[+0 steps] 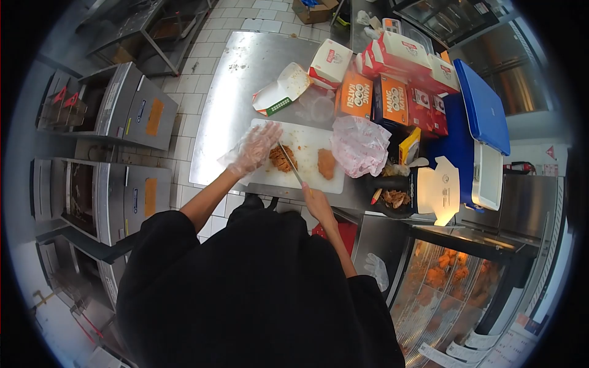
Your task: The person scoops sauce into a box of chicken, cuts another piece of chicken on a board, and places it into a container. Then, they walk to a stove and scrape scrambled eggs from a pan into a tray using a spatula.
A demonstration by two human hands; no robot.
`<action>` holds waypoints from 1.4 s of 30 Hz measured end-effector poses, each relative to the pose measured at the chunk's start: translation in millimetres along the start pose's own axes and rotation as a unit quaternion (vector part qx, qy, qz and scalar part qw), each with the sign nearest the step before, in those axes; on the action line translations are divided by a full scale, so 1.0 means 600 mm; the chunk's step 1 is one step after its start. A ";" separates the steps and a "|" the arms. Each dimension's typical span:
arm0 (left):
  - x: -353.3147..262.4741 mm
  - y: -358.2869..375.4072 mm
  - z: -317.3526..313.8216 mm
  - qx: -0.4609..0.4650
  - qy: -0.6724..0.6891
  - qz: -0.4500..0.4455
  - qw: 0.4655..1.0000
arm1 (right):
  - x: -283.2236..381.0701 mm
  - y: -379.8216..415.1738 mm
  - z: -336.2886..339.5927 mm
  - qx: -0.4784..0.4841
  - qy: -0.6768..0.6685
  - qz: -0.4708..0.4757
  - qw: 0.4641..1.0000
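My right hand is wrapped round the handle of a knife. Its blade lies across a sliced piece of fried chicken on a white cutting board. My left hand, in a clear plastic glove, is stretched out at the board's left side, its fingers right by the cut chicken and the blade tip. A second, whole piece of chicken rests further right on the board.
Crumpled printed paper lies right of the board. Beyond it stand orange boxes, red-and-white boxes and a blue cooler. An opened food carton is behind the board. A black bowl holds chicken scraps, near a heated display cabinet.
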State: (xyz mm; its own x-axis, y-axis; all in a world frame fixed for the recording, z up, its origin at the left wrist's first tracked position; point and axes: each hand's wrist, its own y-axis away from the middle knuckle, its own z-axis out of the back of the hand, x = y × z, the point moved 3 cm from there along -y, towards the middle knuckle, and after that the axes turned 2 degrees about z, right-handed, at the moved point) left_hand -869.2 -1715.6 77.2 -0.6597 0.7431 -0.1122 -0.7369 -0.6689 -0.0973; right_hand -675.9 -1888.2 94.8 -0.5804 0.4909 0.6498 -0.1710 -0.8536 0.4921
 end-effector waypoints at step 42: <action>-0.056 -0.128 -0.062 0.000 0.229 -0.074 0.971 | -0.138 0.186 -0.040 -0.202 -0.219 -0.146 0.943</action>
State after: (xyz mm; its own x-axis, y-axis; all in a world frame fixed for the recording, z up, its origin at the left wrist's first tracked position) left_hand -784.9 -1689.7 51.9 -0.4125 0.7445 -0.5249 -0.8184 -0.5560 -0.1454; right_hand -666.0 -2028.1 81.8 -0.0920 0.6653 0.7409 -0.6132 -0.6241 0.4842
